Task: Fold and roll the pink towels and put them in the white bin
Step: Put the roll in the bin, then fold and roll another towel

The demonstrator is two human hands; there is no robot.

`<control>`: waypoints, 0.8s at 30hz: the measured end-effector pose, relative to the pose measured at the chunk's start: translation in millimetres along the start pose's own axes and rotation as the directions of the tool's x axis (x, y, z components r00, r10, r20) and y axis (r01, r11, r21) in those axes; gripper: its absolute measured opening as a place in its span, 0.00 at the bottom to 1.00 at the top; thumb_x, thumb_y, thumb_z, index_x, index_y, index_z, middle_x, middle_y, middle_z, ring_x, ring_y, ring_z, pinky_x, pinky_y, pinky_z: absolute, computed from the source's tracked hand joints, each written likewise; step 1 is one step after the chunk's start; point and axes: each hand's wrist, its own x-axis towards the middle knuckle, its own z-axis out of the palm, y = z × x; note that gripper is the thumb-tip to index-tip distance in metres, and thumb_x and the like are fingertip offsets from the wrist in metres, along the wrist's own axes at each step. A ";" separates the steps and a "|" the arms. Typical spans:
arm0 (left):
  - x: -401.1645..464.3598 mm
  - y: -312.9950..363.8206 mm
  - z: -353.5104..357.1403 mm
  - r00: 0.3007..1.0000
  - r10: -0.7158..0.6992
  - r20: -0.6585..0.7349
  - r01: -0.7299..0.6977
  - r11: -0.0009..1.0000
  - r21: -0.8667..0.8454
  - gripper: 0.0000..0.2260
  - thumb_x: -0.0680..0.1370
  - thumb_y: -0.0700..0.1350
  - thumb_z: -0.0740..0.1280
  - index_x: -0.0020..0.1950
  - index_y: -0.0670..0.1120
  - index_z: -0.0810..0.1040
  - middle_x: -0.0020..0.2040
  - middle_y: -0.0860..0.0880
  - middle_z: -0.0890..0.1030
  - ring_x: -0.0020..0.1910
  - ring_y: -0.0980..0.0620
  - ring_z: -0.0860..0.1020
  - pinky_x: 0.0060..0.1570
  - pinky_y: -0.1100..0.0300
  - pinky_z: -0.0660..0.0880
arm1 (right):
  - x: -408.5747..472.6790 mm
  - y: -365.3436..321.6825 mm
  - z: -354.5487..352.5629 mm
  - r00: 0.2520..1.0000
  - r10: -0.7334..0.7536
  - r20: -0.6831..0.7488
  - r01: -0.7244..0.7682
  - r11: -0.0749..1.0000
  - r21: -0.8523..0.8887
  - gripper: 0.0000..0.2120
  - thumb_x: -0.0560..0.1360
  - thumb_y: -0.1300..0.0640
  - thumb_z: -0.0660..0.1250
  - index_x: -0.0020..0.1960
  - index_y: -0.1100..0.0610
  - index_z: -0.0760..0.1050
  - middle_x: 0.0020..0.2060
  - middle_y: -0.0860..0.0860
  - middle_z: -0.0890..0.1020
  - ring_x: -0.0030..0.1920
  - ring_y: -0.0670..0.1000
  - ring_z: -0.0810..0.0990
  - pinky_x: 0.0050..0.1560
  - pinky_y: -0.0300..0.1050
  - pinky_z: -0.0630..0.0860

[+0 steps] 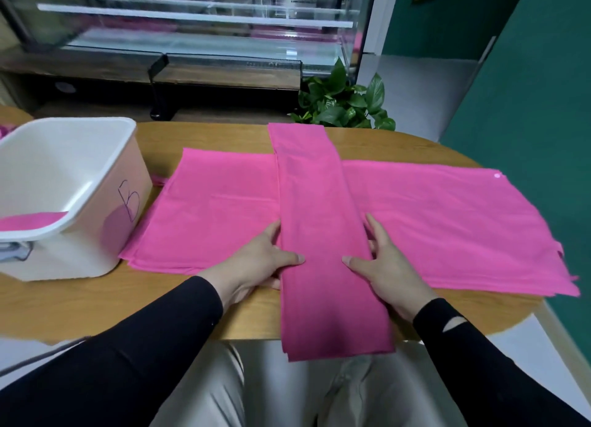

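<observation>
A pink towel folded into a long narrow strip (319, 222) lies front to back across a stack of flat pink towels (447, 222). Its near end hangs over the table's front edge. My left hand (259, 260) presses on the strip's left edge, thumb on top of the cloth. My right hand (383, 263) presses on its right edge the same way. Both hands rest flat with fingers spread, pinching the strip's sides. The white bin (105, 158), marked with a letter B, stands at the left and holds a pink towel (32, 220).
The wooden table (204, 135) has a rounded right end. A green potted plant (342, 103) stands behind its far edge. A glass display case (192, 27) fills the background. A green wall lies to the right. My legs are under the table's front edge.
</observation>
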 end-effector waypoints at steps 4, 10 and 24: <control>-13.3 -8.1 10.3 0.998 0.063 -0.029 -0.062 0.998 0.020 0.46 0.73 0.37 0.75 0.79 0.61 0.50 0.34 0.56 0.83 0.30 0.55 0.80 0.25 0.62 0.74 | -18.8 3.5 0.8 0.998 -0.066 -0.008 0.065 0.991 -0.121 0.44 0.76 0.58 0.74 0.80 0.40 0.51 0.58 0.23 0.72 0.67 0.34 0.72 0.63 0.32 0.72; -31.1 -25.1 11.7 0.966 0.257 0.006 -0.232 0.861 0.452 0.09 0.78 0.44 0.70 0.57 0.54 0.81 0.33 0.52 0.75 0.30 0.51 0.75 0.36 0.58 0.73 | -55.9 20.6 -8.7 0.924 -0.374 -0.075 0.254 0.749 -0.611 0.19 0.76 0.50 0.72 0.65 0.49 0.75 0.57 0.42 0.75 0.57 0.44 0.76 0.57 0.43 0.74; -62.7 -65.2 -5.1 0.576 0.515 0.635 -0.664 -0.157 0.731 0.26 0.76 0.68 0.64 0.66 0.53 0.77 0.66 0.52 0.76 0.67 0.50 0.72 0.63 0.49 0.68 | -98.1 51.5 -44.3 0.806 -0.388 0.447 0.578 0.357 -0.733 0.33 0.69 0.54 0.69 0.73 0.47 0.71 0.77 0.39 0.64 0.80 0.45 0.56 0.78 0.47 0.51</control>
